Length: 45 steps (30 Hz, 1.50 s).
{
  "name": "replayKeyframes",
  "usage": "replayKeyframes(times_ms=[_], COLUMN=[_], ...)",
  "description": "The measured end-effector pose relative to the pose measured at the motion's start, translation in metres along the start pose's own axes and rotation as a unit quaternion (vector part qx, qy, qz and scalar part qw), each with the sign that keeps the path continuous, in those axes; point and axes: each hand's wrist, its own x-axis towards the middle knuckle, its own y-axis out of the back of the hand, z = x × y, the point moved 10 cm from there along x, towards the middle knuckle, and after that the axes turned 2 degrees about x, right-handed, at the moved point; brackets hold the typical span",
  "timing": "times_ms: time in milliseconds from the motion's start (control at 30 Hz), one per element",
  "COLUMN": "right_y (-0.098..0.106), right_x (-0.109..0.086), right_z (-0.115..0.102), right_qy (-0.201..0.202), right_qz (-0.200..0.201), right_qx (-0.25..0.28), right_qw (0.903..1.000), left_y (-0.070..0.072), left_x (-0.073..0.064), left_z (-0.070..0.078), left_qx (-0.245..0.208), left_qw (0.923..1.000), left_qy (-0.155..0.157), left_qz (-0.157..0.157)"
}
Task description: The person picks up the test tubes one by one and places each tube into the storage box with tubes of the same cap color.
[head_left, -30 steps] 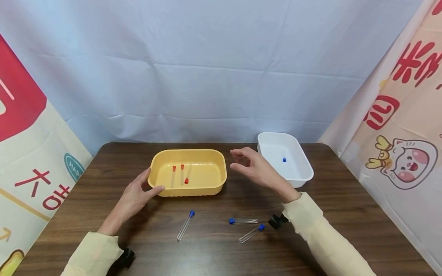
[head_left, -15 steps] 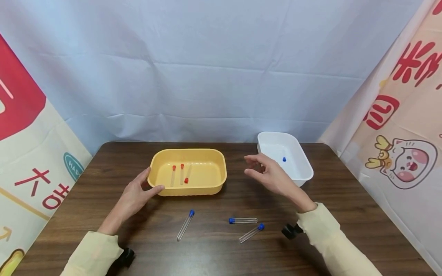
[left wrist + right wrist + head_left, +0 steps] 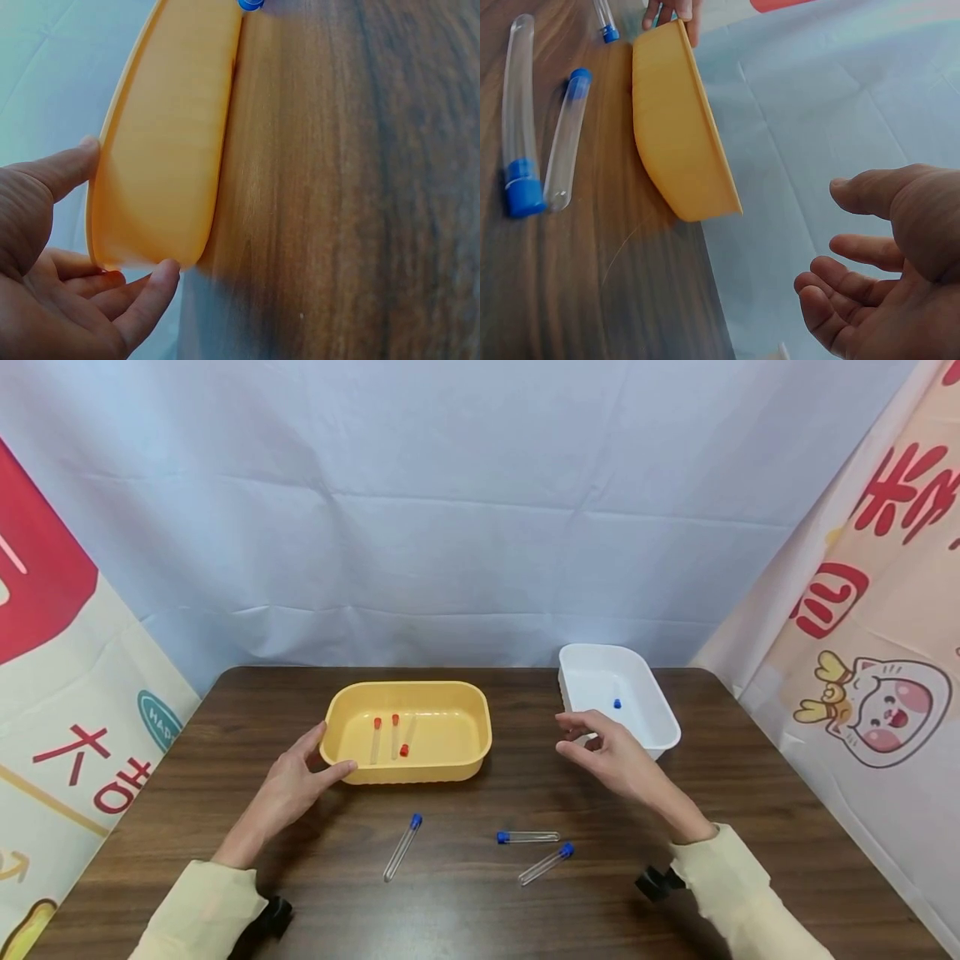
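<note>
My left hand (image 3: pixel 288 789) holds the left end of a yellow plastic basin (image 3: pixel 442 773). In the left wrist view the thumb presses its rim and the fingers bend round the end wall. Inside the basin lie test tubes with red caps (image 3: pixel 395 720). Fingers loosely bent and holding nothing, my right hand (image 3: pixel 622 764) hovers by the near left corner of a white basin (image 3: pixel 660 714). A blue cap (image 3: pixel 617 703) shows in that basin. On the table, one blue-capped test tube (image 3: pixel 402 847) lies before the yellow basin, two more blue-capped test tubes (image 3: pixel 528 837) to its right.
The brown wood-grain table (image 3: pixel 337 893) ends at a pale hanging cloth (image 3: pixel 450 527). Printed cloths (image 3: pixel 862 693) hang on both sides. A black wrist device (image 3: pixel 656 883) sits under each forearm.
My right hand has drawn away from the yellow basin's right end, moving right and slightly nearer to the body, beside the white basin. The left hand and both basins have stayed put.
</note>
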Motion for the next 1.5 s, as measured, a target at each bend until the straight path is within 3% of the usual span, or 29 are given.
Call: replayKeyframes(times_ms=[200, 467, 700, 1000, 1133, 1267, 1367, 1500], right_y=[0.01, 0.041, 0.07, 0.089, 0.095, 0.101, 0.102, 0.097], right_x=[-0.012, -0.027, -0.039, -0.052, -0.056, -0.056, -0.054, -0.053], right_z=[0.014, 0.03, 0.045, 0.072, 0.084, 0.091, 0.096, 0.107], right_qy=[-0.027, -0.047, -0.08, -0.139, -0.166, -0.167, -0.174, -0.216], right_qz=[0.012, 0.089, 0.154, 0.207, 0.221, 0.228, 0.221, 0.185], right_qx=[-0.01, -0.033, -0.078, -0.114, -0.112, -0.112, -0.104, -0.092], right_qw=[0.9995, 0.9944, 0.9818, 0.9617, 0.9546, 0.9527, 0.9541, 0.9543], left_y=[0.002, 0.003, 0.003, 0.002, 0.002, 0.001, 0.0, 0.0], left_x=[0.001, 0.0, 0.0, 0.0, 0.0, 0.0, 0.0, -0.001], left_z=[0.001, 0.003, 0.003, 0.002, 0.001, 0.0, 0.0, 0.0], left_qx=[0.002, 0.003, 0.002, -0.005, -0.01, -0.01, -0.008, -0.008], left_qw=[1.0, 0.9999, 1.0, 0.9999, 0.9999, 0.9999, 1.0, 1.0], left_qy=[-0.003, -0.008, -0.006, -0.01, -0.011, -0.007, -0.005, -0.005], left_qz=[0.005, 0.007, 0.006, 0.007, 0.005, 0.002, 0.001, 0.002])
